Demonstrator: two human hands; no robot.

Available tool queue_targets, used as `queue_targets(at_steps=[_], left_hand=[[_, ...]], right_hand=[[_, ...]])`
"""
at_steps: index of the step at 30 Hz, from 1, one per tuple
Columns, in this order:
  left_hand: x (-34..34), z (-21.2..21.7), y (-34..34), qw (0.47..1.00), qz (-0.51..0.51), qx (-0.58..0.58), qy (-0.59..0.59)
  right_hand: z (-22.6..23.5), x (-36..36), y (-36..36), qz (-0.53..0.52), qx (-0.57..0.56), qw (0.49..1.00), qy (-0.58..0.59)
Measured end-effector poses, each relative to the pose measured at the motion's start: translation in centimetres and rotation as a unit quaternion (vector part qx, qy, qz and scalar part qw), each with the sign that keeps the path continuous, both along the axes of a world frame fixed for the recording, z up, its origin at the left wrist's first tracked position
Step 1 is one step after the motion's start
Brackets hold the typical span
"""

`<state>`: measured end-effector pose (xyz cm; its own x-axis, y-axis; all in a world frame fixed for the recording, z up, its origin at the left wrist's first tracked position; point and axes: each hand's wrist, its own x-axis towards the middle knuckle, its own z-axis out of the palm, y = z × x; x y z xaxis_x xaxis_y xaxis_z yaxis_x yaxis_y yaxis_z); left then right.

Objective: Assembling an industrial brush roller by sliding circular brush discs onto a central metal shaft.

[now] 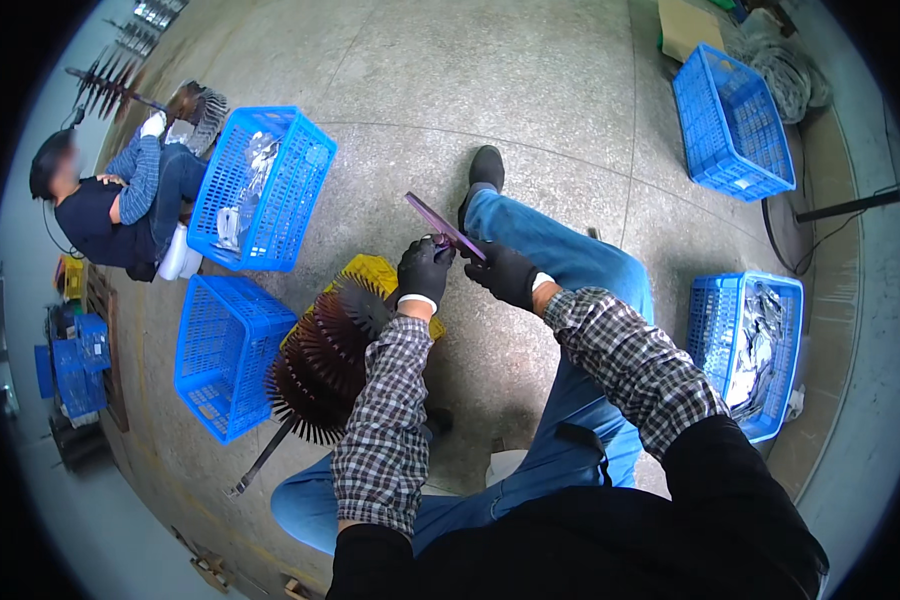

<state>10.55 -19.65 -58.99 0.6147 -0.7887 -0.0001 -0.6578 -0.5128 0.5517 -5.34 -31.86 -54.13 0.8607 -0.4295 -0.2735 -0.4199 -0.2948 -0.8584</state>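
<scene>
Both of my hands wear dark gloves and are together in front of me, above the floor. My right hand [505, 275] is closed around the near end of a thin, flat purplish strip [428, 212], which slants up and to the left. Just left of it, my left hand [425, 268] has its fingers closed at the strip's underside; what exactly they pinch is hidden. Beside my left forearm stands a rack of many dark, thin metal pieces [315, 355] fanned around a rod, over a yellow crate [370, 270].
An empty-looking blue crate [210, 400] stands left of the rack. Further off, another blue crate [310, 160] holds metal pieces beside a seated person [100, 215] in white gloves. At right are a blue crate of shiny pieces [705, 345] and a farther blue crate [715, 120].
</scene>
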Motion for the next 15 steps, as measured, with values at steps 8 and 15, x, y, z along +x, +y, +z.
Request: queue_targets(at_steps=[8,15], left_hand=[[-0.9,-1.6,0.4,0.999,-0.03,-0.015,-0.01],[-1.4,-4.0,-1.0,0.988,-0.112,-0.088,0.066]], right_hand=[[0.7,-1.8,0.1,0.039,-0.078,0.993,0.078],[15.1,-12.4,-4.9,-0.213,-0.026,0.972,-0.097]])
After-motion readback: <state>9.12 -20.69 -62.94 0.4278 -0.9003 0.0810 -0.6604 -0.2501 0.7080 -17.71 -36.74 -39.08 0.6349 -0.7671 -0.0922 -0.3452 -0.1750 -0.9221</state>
